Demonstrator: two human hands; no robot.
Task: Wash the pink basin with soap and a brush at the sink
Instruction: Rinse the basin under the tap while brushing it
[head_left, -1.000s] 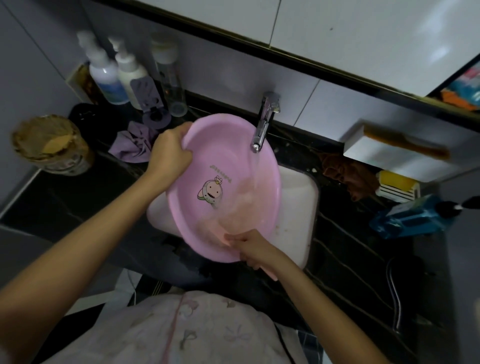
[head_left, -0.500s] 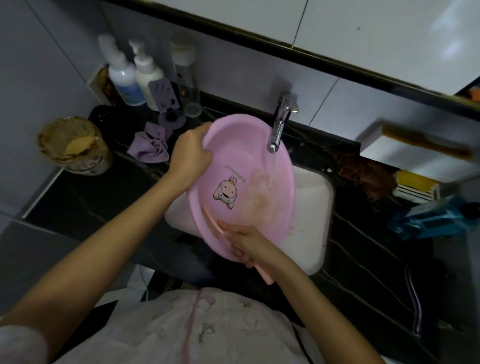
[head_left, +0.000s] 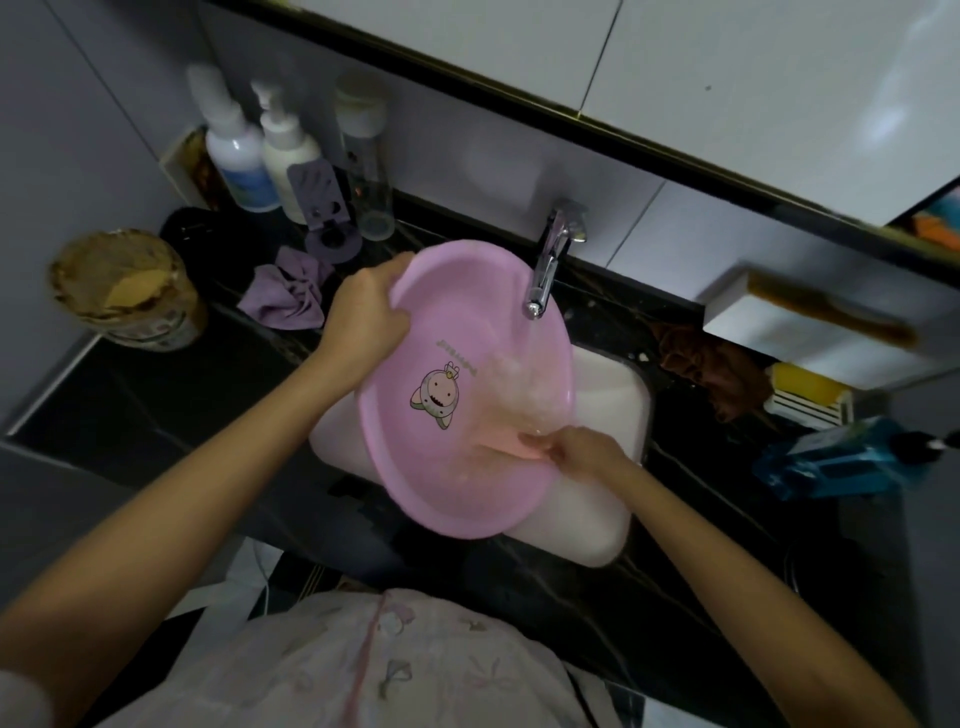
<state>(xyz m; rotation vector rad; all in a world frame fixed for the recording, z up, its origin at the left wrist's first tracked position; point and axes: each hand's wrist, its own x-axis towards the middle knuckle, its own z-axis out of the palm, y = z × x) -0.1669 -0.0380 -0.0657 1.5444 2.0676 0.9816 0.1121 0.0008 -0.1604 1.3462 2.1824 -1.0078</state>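
Round pink plastic basin (head_left: 457, 395) held tilted over white sink (head_left: 618, 410), inner face under the running chrome tap (head_left: 544, 275): likely so water sheets down and drains off. Left hand (head_left: 363, 306) grips upper rim, fixing the tilt. Right hand (head_left: 582, 452) at lower inner wall, in the flow; grip unclear through water.

The round pink plastic basin (head_left: 441, 483) hides much of the white rectangular sink (head_left: 615, 410). Falling water (head_left: 522, 382) blurs the fingers (head_left: 540, 441) of the right hand (head_left: 587, 453), so whether they hold anything cannot be told.

Tilted pink basin (head_left: 441, 467) under faucet (head_left: 545, 270) stream
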